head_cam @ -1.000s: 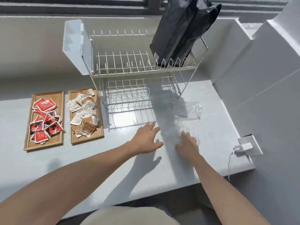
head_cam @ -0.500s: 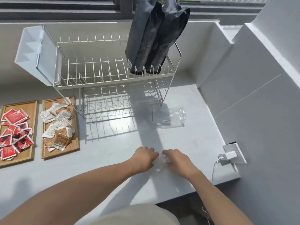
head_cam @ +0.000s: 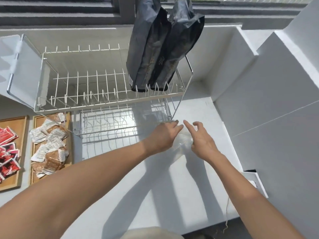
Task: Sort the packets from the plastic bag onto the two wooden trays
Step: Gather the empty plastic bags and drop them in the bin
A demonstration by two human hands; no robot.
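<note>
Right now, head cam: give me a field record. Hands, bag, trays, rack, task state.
left hand: on the clear plastic bag, fingers curled at its edge; grip not plainly visible
right hand: over the bag, index finger extended, others loosely curled
bag contents: no packets visible inside
left wooden tray: red packets
right wooden tray: white and brown packets
dish rack: two tiers, black pouches standing on the top tier
task state: packets appear sorted by colour
</note>
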